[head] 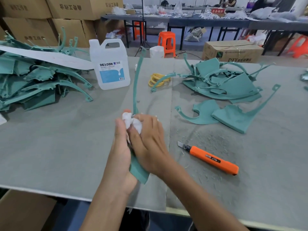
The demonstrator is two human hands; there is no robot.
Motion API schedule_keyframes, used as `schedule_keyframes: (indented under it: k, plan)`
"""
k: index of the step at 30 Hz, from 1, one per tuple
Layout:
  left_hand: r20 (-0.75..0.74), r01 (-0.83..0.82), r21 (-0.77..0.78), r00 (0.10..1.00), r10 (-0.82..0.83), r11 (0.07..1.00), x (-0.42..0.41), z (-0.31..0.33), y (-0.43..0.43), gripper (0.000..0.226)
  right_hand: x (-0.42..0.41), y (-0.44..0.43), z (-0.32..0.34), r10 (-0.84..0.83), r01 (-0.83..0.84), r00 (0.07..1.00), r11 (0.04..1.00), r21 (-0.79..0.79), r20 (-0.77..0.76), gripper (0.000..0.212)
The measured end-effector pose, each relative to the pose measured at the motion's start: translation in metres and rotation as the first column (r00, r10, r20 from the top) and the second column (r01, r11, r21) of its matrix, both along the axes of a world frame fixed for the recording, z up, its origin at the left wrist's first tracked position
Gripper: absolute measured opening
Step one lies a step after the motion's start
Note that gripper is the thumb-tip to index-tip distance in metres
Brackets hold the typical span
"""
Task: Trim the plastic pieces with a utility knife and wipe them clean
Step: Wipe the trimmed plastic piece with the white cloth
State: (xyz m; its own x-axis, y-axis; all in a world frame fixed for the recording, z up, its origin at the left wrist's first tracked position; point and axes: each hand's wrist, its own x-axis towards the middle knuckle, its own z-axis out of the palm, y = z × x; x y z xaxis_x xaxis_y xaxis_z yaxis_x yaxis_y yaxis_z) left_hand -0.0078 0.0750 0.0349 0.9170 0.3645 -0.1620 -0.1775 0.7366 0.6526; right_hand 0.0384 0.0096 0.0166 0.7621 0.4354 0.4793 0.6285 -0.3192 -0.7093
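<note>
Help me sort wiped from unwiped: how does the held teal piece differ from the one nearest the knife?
The held piece stands upright; the loose piece lies flat on the table. Left hand grips the held piece, right hand holds a white cloth on it; no hand touches the loose piece. Both are teal plastic.

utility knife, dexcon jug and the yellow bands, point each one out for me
utility knife [215,160], head view, on the middle of its orange handle
dexcon jug [110,70], head view, on its blue and white label
yellow bands [155,83], head view, on the near edge of the stacked rings
</note>
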Motion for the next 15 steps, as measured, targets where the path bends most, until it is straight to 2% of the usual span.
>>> schedule_keyframes:
  k: [3, 6, 8, 10, 12, 13, 15]
  plan:
    - [-0.03, 0.025, 0.011, 0.999, -0.025, 1.0, -0.003, -0.002, 0.009, 0.05, 0.024, 0.01, -0.003, -0.018, 0.018, 1.0, 0.999, -0.029, -0.006, 0.032]
    - [0.006, 0.02, 0.032, 1.0, -0.02, 0.999, -0.012, -0.005, 0.018, 0.037, 0.059, 0.001, -0.007, -0.074, 0.056, 0.96, 0.996, -0.074, -0.271, 0.033]
    - [-0.004, 0.056, 0.033, 0.998, -0.056, 0.998, -0.021, -0.007, 0.022, 0.031, 0.078, -0.015, -0.005, -0.137, 0.087, 0.926, 0.984, -0.154, -0.352, 0.03]
    - [-0.01, 0.097, 0.016, 0.995, -0.097, 0.995, -0.023, -0.006, 0.028, 0.028, 0.078, -0.028, 0.0, -0.128, 0.125, 0.921, 0.992, -0.031, -0.367, 0.023]
    - [-0.029, 0.117, -0.018, 0.993, -0.118, 0.993, -0.021, -0.007, 0.031, 0.029, 0.058, -0.034, 0.006, 0.008, 0.038, 0.942, 0.991, 0.129, -0.336, 0.019]
    - [-0.035, 0.146, -0.037, 0.988, -0.147, 0.989, -0.021, -0.005, 0.031, 0.033, 0.047, -0.035, 0.008, 0.102, -0.067, 0.956, 0.989, 0.132, -0.276, 0.018]
    - [-0.079, 0.21, -0.07, 0.973, -0.215, 0.975, -0.022, -0.007, 0.027, 0.053, 0.031, -0.034, 0.013, 0.245, -0.247, 0.96, 0.969, -0.002, -0.133, 0.021]
